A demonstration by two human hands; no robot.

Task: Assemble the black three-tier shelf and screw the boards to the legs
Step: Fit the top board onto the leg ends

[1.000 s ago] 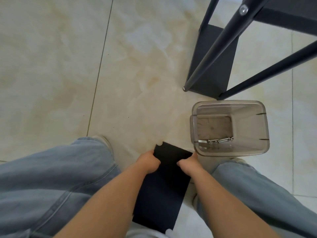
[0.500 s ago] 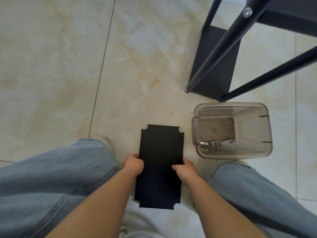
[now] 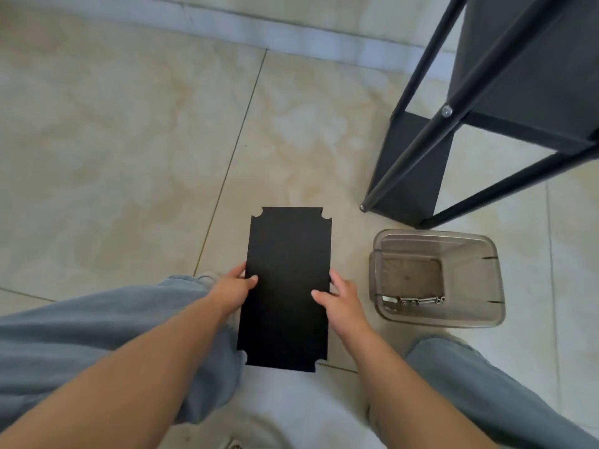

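Both bare forearms reach forward and converge. Left hand [image 3: 230, 288] grips one long edge of the black board [image 3: 287, 286], thumb on top. Right hand [image 3: 340, 298] grips the opposite edge, thumb on top, fingers curling at the rim.

A board [image 3: 287, 286] is held over the floor [image 3: 113, 157] between the person's knees, its long side running away from the person. The left hand [image 3: 231, 291] holds its left edge and the right hand [image 3: 340, 303] its right edge, thumbs on top. Just right of the board a bin [image 3: 486, 315] stands on the floor, with screws [image 3: 418, 300] lying in its bottom. Behind the bin, at far right, stands the shelf frame [image 3: 411, 176], its legs slanting up toward the right, a screw head [image 3: 447, 110] on one leg.
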